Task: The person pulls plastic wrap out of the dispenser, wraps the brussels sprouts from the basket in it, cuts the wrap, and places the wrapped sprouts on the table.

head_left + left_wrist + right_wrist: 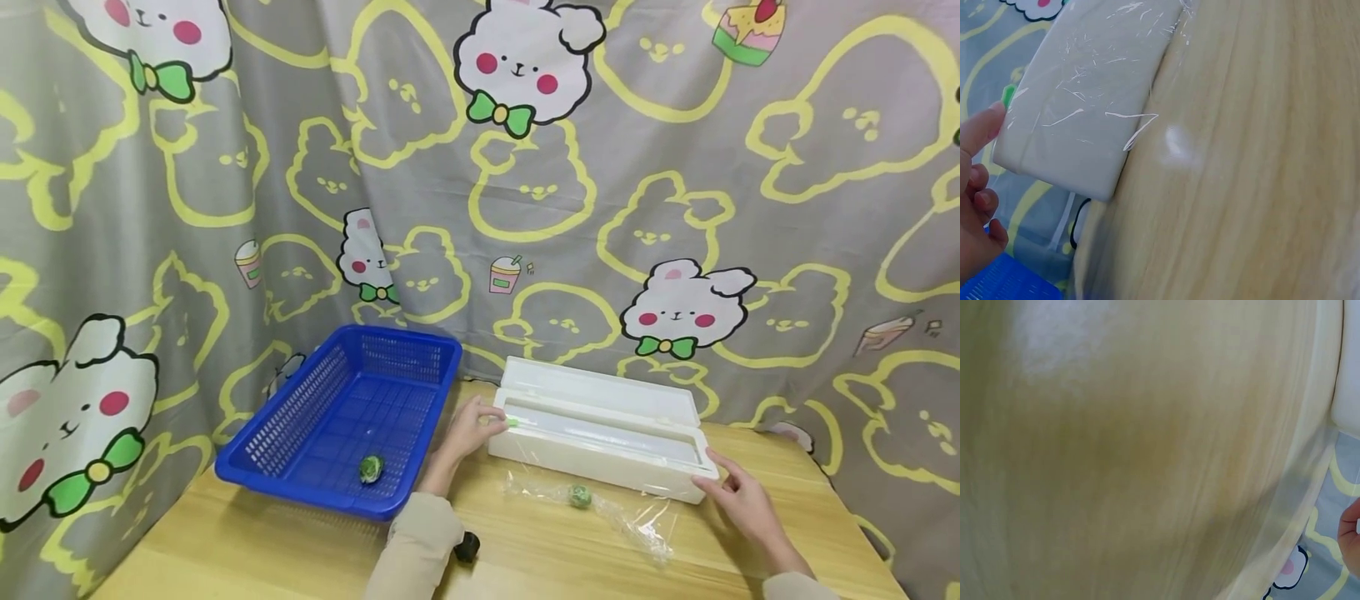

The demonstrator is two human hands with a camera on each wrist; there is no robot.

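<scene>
Over by the head, I see a blue basket (315, 498) with a leafy green ball (371, 469); clear film (658, 542) and a second green ball (580, 497) lie before the white box (592, 461). The left hand (472, 427) pinches its green tab (512, 422); the right hand (746, 504) grips its right end. Left wrist: film drapes the box, a fingertip at the tab. Right wrist: tabletop (1147, 456), box corner, hand's edge.

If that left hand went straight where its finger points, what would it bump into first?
Probably the little green tab on the white box: the left hand has a fingertip right by it, maybe touching.
</scene>
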